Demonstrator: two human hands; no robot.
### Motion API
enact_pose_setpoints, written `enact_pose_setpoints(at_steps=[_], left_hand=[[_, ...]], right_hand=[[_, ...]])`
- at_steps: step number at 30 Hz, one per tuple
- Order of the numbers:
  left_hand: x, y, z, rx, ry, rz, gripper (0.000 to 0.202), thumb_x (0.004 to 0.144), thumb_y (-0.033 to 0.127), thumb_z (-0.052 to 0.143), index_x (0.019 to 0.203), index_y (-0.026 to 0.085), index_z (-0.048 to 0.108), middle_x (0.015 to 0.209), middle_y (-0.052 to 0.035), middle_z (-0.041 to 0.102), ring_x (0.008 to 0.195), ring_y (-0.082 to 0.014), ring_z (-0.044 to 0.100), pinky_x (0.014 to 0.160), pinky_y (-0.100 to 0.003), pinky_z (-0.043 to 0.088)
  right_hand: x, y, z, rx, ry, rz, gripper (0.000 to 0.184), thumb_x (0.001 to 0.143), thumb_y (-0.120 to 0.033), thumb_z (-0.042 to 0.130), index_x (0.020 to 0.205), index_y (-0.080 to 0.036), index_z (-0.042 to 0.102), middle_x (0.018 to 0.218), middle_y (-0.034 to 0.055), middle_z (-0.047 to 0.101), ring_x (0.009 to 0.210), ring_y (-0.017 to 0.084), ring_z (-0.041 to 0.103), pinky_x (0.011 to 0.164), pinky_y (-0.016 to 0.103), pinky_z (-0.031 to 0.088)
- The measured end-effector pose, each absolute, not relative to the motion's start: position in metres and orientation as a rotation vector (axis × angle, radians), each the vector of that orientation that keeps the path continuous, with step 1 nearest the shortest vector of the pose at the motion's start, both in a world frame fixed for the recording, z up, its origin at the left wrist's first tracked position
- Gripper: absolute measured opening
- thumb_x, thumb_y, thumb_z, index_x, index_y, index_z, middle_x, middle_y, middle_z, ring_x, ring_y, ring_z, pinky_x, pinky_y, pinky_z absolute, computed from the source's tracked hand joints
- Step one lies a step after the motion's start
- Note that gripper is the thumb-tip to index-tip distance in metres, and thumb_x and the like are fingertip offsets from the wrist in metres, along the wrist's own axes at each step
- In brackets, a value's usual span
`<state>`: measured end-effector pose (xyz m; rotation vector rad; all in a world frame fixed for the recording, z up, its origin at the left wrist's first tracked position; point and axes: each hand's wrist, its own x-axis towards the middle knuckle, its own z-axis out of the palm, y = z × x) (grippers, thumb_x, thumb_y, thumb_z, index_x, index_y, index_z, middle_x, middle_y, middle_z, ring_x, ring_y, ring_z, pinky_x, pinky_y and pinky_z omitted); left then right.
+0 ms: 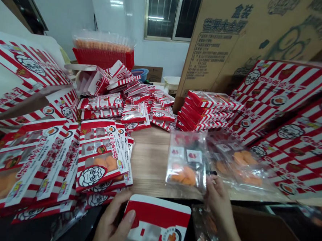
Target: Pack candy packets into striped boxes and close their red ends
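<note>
My left hand (113, 223) grips the left edge of a red-and-white printed carton (156, 216) near the bottom of the view. The carton has a small window and a round orange logo. My right hand (218, 202) pinches the lower right corner of a clear plastic bag (187, 160) holding orange dried fruit slices and small printed labels. More clear bags of orange slices (241, 165) lie just beyond it on the wooden table (150, 160). To the left of my hands, red-and-white striped boxes with windows (101, 157) lie overlapping in a heap.
Stacked striped boxes (207, 110) and large flat striped sheets (292, 117) fill the right side. A tall cardboard carton (223, 40) stands behind them. Further loose packs (119, 89) and a red basket (103, 57) are at the back, below a window (171, 15).
</note>
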<state>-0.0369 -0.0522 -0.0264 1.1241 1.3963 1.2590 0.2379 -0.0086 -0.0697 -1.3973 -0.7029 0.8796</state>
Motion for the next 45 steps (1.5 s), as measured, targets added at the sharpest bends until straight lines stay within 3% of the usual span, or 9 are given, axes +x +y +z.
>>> enact_pose_setpoints(at_steps=[2,6,12,18,21,26,33,41,45], left_hand=[[-0.036,-0.051,-0.021,1.009,1.332,1.224,0.039,0.067,0.051,0.07,0.091,0.021,0.069,0.095,-0.003,0.071,0.086,-0.0193,0.065,0.074,-0.02,0.052],[-0.036,-0.045,-0.011,0.838,1.168,1.126,0.036,0.064,0.048,0.073,0.083,0.019,0.066,0.074,0.0002,0.069,0.066,-0.016,0.063,0.061,-0.02,0.051],[-0.022,-0.034,-0.008,0.838,1.144,1.029,0.038,0.064,0.05,0.072,0.081,0.017,0.063,0.065,0.0017,0.063,0.059,-0.0135,0.059,0.055,-0.02,0.048],[-0.012,-0.027,-0.006,0.818,1.07,1.054,0.036,0.064,0.045,0.073,0.083,0.016,0.061,0.066,0.0015,0.063,0.059,-0.0133,0.06,0.059,-0.022,0.049],[-0.017,-0.027,-0.007,0.756,1.129,1.167,0.039,0.064,0.043,0.074,0.09,0.019,0.057,0.069,0.0031,0.063,0.059,-0.0123,0.06,0.057,-0.02,0.048],[-0.021,-0.026,-0.012,0.727,1.182,1.223,0.052,0.067,0.044,0.071,0.111,0.026,0.049,0.071,0.0074,0.055,0.056,-0.0081,0.053,0.054,-0.017,0.044],[-0.011,-0.016,-0.011,0.757,1.174,1.076,0.058,0.07,0.05,0.067,0.117,0.019,0.052,0.061,0.0079,0.045,0.05,-0.0064,0.042,0.05,-0.016,0.035],[-0.016,-0.017,-0.009,0.83,1.171,1.137,0.054,0.071,0.05,0.067,0.112,0.015,0.06,0.061,0.0055,0.047,0.052,-0.0067,0.041,0.05,-0.016,0.034],[-0.011,-0.014,-0.003,0.881,1.153,1.046,0.049,0.076,0.055,0.058,0.1,0.013,0.069,0.049,0.0056,0.043,0.05,-0.0093,0.043,0.052,-0.018,0.038]], right_hand=[[0.229,-0.008,-0.086,-1.393,-0.674,0.917,0.037,0.07,-0.052,0.067,0.078,-0.025,0.043,0.042,-0.0115,0.046,0.031,0.01,0.04,0.031,0.018,0.031],[0.206,-0.007,-0.096,-1.335,-0.659,0.974,0.033,0.072,-0.051,0.064,0.084,-0.025,0.05,0.055,-0.0058,0.06,0.043,0.015,0.057,0.039,0.024,0.044],[0.178,0.01,-0.045,-0.962,-0.573,1.332,0.036,0.067,-0.04,0.073,0.095,-0.023,0.059,0.087,0.0032,0.07,0.072,0.018,0.067,0.062,0.029,0.055],[0.161,0.002,-0.029,-0.757,-0.578,1.56,0.032,0.062,-0.03,0.081,0.084,-0.022,0.059,0.059,-0.0061,0.062,0.048,0.009,0.058,0.047,0.017,0.048],[0.174,-0.013,-0.033,-0.86,-0.623,1.528,0.033,0.063,-0.035,0.08,0.087,-0.022,0.06,0.065,-0.0029,0.066,0.053,0.012,0.062,0.052,0.021,0.049],[0.207,-0.036,-0.042,-1.007,-0.797,1.574,0.026,0.064,-0.037,0.078,0.07,-0.019,0.062,0.057,0.0004,0.065,0.051,0.016,0.061,0.054,0.027,0.049],[0.206,-0.041,-0.026,-1.079,-0.784,1.468,0.032,0.053,-0.046,0.082,0.065,-0.019,0.068,0.065,0.004,0.069,0.066,0.021,0.065,0.071,0.033,0.05],[0.2,-0.054,-0.01,-1.195,-0.839,1.375,0.038,0.047,-0.059,0.079,0.056,-0.023,0.07,0.059,0.0066,0.067,0.064,0.026,0.063,0.07,0.04,0.052],[0.207,-0.062,-0.013,-1.273,-0.86,1.36,0.034,0.042,-0.054,0.083,0.053,-0.025,0.069,0.056,0.006,0.066,0.058,0.025,0.061,0.067,0.042,0.053]])
